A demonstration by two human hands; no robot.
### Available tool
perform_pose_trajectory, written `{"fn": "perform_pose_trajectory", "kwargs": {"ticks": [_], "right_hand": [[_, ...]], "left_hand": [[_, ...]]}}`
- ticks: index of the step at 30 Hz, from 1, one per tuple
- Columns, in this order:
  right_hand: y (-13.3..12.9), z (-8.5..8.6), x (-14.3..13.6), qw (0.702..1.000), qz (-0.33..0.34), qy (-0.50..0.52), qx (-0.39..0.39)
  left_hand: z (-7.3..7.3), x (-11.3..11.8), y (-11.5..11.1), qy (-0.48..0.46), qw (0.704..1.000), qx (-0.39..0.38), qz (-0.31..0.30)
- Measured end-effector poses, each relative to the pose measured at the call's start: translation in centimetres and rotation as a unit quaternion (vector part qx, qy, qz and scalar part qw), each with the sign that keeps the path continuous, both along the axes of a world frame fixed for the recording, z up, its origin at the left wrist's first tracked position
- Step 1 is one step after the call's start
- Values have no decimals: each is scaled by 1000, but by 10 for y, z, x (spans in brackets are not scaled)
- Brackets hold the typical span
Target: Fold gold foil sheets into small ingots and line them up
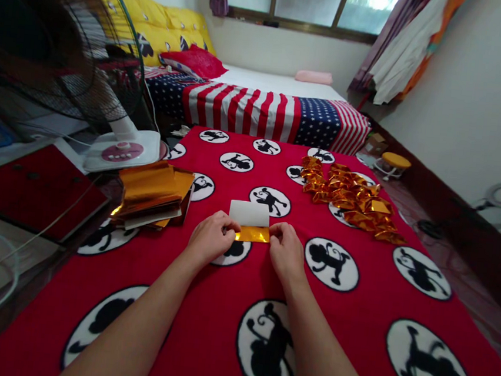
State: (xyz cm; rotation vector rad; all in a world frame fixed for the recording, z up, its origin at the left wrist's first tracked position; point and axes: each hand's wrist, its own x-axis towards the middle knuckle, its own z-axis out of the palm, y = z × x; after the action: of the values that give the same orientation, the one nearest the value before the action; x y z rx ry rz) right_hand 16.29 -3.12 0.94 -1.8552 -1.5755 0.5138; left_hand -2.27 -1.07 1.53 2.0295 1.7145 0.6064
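A small sheet [250, 214], white on its upper part, lies on the red cloth with its near edge folded over to show a shiny gold strip. My left hand [214, 235] pinches the left end of that strip, fingers closed. At the strip's right end my right hand [286, 248] grips it the same way. Left of my hands sits a stack of gold sheets [150, 187], some with white edges. Several folded gold foil pieces [343, 191] lie in a cluster on the right side of the cloth.
The red cloth [213, 302] has monkey prints in white ovals. A fan [124, 143] stands at the left beside a dark red box [33, 185]. Behind are a bed with a striped, starred cover [244, 107] and a yellow stool [395, 160].
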Motion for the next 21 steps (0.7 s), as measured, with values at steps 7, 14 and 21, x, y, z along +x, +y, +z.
{"fn": "perform_pose_trajectory", "kwargs": {"ticks": [7,14,21], "right_hand": [[-5,4,-21,990,-34,-134,8],[-6,2,-16,993,-14,-120,6],[-4,-1,-3,999,-11,-27,19]], "left_hand": [[1,14,-6,41,997,42,42],[-1,8,-3,29,999,25,15],[-4,-8,4,-44,999,-11,-26]]}}
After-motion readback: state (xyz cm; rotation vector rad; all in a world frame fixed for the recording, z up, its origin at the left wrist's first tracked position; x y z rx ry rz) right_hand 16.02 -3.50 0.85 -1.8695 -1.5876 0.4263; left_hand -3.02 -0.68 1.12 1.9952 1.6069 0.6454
